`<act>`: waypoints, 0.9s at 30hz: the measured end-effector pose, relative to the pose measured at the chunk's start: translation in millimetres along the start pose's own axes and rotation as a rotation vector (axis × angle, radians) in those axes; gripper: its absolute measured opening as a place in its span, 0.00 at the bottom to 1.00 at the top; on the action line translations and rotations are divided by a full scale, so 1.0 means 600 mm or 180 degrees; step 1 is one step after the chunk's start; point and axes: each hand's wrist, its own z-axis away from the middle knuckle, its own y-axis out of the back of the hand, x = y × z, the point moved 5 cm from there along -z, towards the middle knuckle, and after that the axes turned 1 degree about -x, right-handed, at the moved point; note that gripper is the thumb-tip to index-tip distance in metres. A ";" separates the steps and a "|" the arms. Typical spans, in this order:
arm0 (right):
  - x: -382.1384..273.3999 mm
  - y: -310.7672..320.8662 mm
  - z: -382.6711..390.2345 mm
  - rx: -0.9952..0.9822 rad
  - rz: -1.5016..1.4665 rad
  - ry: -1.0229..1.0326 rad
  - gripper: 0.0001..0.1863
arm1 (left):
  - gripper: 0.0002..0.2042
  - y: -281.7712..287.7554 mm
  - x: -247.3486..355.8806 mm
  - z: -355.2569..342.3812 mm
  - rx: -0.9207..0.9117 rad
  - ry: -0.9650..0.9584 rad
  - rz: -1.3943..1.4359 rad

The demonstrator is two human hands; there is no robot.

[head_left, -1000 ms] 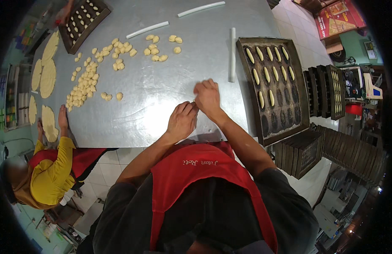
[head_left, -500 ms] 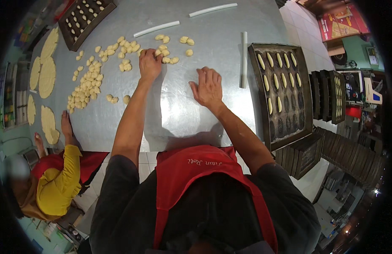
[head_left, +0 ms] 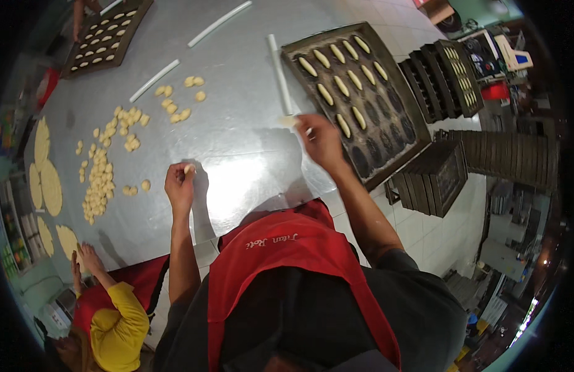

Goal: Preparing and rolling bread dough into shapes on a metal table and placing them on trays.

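Note:
My left hand [head_left: 179, 186] is closed above the steel table, its thumb and fingertips pinching a small piece of dough [head_left: 189, 168]. My right hand [head_left: 322, 141] is raised by the left edge of the dark baking tray [head_left: 392, 162], fingers closed. From its fingertips sticks out a pale, flat, blurred piece [head_left: 287, 121] that looks like dough. Finger-shaped dough pieces [head_left: 341, 85] lie in several of the tray's oval hollows; the hollows at its near right are bare. Small dough balls [head_left: 100, 180] are heaped left of my left hand, with a looser group [head_left: 170, 105] farther off.
A white rod [head_left: 279, 74] lies beside the tray, two more rods [head_left: 220, 23] farther back. Flattened dough sheets [head_left: 50, 188] line the table's left side, where a co-worker in yellow sleeves [head_left: 116, 322] touches one. Another filled tray [head_left: 107, 40] is far left. Stacked trays [head_left: 432, 177] stand right.
My left hand has left the far dough balls and drawn back toward me with a piece. My right hand, earlier empty over the table, has moved to the tray's edge. The view has turned rightward.

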 end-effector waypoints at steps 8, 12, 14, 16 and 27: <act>0.326 0.311 -0.003 -0.0542 0.2807 -0.1229 0.20 | 0.09 -0.092 0.035 0.029 -0.0185 0.0168 0.0592; 0.113 0.200 -0.031 0.0948 0.1690 0.0133 0.19 | 0.11 -0.159 0.061 0.044 -0.0149 0.0264 0.0014; 0.060 0.056 -0.096 -0.0131 0.1002 0.0206 0.17 | 0.15 -0.210 0.053 0.037 -0.0515 -0.0009 0.0165; 0.022 -0.044 -0.146 0.0162 0.1013 0.0921 0.24 | 0.20 -0.278 0.149 0.041 -0.0804 0.0027 0.0075; 0.030 -0.113 0.040 -0.0876 0.0810 0.1602 0.17 | 0.31 -0.248 0.222 0.109 -0.0271 -0.1745 -0.2740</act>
